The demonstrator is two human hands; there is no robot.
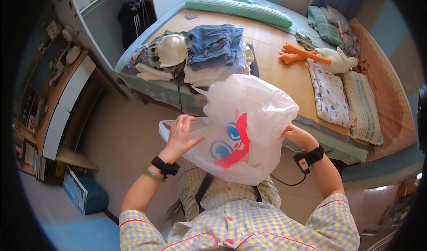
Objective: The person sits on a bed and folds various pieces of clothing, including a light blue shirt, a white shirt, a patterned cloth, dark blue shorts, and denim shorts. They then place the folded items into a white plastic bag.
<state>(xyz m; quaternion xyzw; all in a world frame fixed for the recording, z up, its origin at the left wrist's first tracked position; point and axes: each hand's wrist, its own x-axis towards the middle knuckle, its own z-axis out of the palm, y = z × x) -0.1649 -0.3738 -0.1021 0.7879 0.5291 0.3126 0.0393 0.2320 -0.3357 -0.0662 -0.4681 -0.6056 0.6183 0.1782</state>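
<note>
A white translucent plastic bag (257, 101) with a printed red and blue cartoon face hangs in front of my body, puffed out. My right hand (297, 136) grips the bag's right side, its fingertips partly hidden by the plastic. On the other side, my left hand (181, 136) has its fingers spread beside the bag's handle loop, thumb pointing at the printed face. Whether the left palm touches the plastic cannot be told. Behind the bag, folded blue jeans (215, 46) lie on a clothes pile at the bed's edge, beside a cream cap (171, 50).
The bed (267, 54) with a woven mat spans the far side. On it lie a long green bolster (238, 12), a white plush toy (337, 59) with orange legs and a folded patterned cloth (330, 94). A desk (63, 107) stands left, with a blue box (91, 192) on the floor.
</note>
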